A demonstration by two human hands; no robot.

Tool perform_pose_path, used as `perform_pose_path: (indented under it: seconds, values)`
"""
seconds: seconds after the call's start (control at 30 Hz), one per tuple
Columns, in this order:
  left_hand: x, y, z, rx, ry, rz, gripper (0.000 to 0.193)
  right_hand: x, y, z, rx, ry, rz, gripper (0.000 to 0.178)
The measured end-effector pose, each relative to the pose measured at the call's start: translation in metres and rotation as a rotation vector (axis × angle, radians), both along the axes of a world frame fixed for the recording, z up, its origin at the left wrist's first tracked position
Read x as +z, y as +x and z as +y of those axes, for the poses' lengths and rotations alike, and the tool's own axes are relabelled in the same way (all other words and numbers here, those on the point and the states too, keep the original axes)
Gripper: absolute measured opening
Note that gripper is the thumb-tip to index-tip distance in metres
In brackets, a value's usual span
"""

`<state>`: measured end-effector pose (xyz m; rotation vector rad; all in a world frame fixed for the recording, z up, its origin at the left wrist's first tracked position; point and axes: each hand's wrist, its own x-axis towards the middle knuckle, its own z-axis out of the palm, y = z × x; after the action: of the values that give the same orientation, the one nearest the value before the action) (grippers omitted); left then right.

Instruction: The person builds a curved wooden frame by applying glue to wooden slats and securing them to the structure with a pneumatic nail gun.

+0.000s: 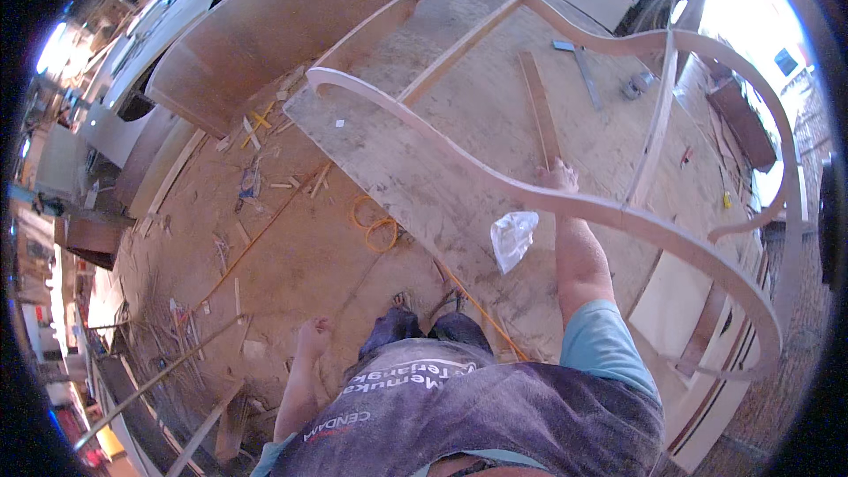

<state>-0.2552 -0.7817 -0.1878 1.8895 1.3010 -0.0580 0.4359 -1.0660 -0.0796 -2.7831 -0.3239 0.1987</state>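
My right hand point(561, 178) reaches under the near curved rail of a large wooden frame point(459, 157). Its fingers are closed on the near end of a flat wooden strip point(539, 106), which lies pointing away across the worktable point(468, 62). The frame has a wavy outline and crossbars, and stands over the table top. Beside my right forearm is a crumpled white plastic bag point(513, 240). My left hand point(315, 336) hangs low at my left side, fingers curled, with nothing visible in it.
A steel try square point(579, 71) and a grey roll-like object point(638, 84) lie inside the frame. A large curved panel point(265, 44) stands at the far left. An orange hose point(380, 234) and wood scraps point(256, 128) litter the floor. Boards point(671, 309) lie at the right.
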Motion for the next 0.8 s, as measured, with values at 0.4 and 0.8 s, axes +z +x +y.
perform_pose_path:
  seconds: [0.4, 0.8]
  values:
    - [0.076, 0.194, -0.045, -0.206, -0.208, -0.208, 0.026, -0.034, -0.087, -0.017, 0.198, 0.783, 0.123, 0.026]
    - [0.113, 0.316, 0.048, 0.208, -1.430, -0.639, 0.048, 0.063, -0.371, 0.089, 0.269, 0.769, 0.662, 0.048]
